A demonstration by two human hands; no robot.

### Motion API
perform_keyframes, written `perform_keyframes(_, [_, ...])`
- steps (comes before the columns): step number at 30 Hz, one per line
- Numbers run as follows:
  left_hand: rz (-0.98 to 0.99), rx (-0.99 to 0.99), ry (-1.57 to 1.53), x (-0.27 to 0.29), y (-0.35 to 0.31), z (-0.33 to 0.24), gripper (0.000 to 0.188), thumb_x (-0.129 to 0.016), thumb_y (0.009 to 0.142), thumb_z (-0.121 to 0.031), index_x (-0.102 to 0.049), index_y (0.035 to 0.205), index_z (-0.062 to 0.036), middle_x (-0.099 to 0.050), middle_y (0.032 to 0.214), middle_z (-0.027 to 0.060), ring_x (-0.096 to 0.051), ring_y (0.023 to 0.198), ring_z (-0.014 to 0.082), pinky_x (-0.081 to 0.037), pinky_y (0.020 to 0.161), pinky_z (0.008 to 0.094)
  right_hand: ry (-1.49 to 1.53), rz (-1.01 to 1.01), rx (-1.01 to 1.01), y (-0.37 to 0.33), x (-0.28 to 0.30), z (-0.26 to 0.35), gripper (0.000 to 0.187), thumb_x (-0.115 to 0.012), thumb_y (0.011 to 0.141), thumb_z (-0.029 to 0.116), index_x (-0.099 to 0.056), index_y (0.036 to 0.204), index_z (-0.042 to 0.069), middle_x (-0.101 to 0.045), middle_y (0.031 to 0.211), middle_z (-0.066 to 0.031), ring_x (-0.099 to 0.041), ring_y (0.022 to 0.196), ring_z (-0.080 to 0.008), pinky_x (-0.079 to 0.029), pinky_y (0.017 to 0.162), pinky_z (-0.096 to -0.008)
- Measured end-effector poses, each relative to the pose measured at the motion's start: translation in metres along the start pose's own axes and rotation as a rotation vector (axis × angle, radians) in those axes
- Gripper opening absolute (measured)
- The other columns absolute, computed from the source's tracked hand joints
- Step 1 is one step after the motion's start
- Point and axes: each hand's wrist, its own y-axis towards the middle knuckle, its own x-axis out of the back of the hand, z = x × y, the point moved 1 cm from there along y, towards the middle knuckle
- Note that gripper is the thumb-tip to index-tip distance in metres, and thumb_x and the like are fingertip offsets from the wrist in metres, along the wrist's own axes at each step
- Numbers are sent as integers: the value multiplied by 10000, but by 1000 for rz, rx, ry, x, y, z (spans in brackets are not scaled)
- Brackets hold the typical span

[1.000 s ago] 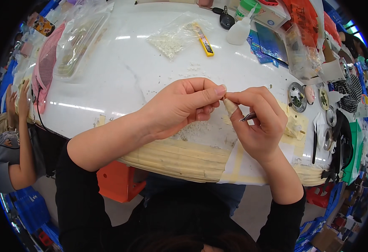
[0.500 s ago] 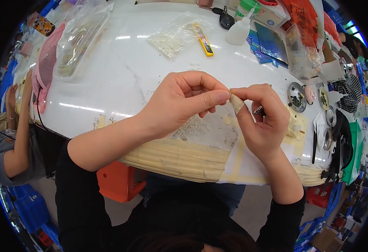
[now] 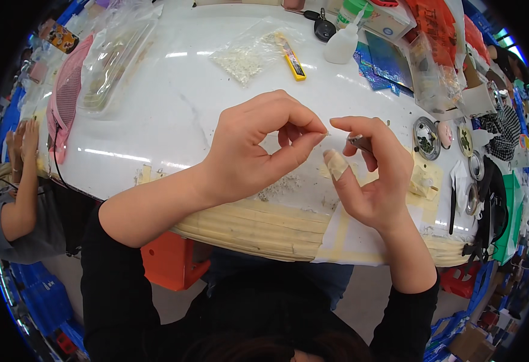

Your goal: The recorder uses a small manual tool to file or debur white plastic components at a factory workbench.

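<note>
Above the table, my left hand (image 3: 249, 148) pinches thumb and forefinger together. A tiny pale speck shows at its fingertips, too small to name. Just to the right, my right hand (image 3: 380, 172) keeps a small shiny metal tool (image 3: 359, 142) in its curled fingers, with most of the tool hidden. Its thumb and forefinger are spread apart, and beige tape (image 3: 336, 164) wraps the thumb. Below the hands, pale crumbs (image 3: 279, 186) are scattered on the white table (image 3: 174, 114).
Farther back lie a clear bag of white bits (image 3: 240, 63), a yellow cutter-like tool (image 3: 294, 63) and a white squeeze bottle (image 3: 341, 47). Small metal dishes (image 3: 426, 139) stand at right. Padded tape covers the near edge (image 3: 252, 229). Another person's arm (image 3: 28, 187) rests at far left.
My right thumb and forefinger have parted and drawn away from my left fingertips. The metal tool shows more now. The other person's hands have shifted at the left.
</note>
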Motion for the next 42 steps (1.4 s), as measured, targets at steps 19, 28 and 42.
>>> perform_keyframes(19, [-25,-272,326,-1,4,-2,170,-713,769,80,-690,906,-18,-637,807,61,-590,656,127,-485,548,230,-560,90,91,1,9,-2,252,-745,743,181,-517,775,78,-491,645,-49,-512,541,-232,-378,482,-346])
perform_keyframes(28, [-13,-277,320,-2,4,-2,163,-713,774,77,-688,908,-13,-633,810,63,-593,660,127,-491,553,229,-560,105,75,0,7,-5,274,-764,728,259,-538,767,109,-490,617,-19,-545,523,-207,-406,458,-330])
perform_keyframes(42, [-16,-333,373,-1,4,-2,194,-720,749,87,-687,910,-15,-633,821,72,-607,676,153,-496,558,255,-476,161,23,0,9,-3,192,-712,758,130,-528,780,79,-500,639,-46,-509,532,-226,-371,470,-339])
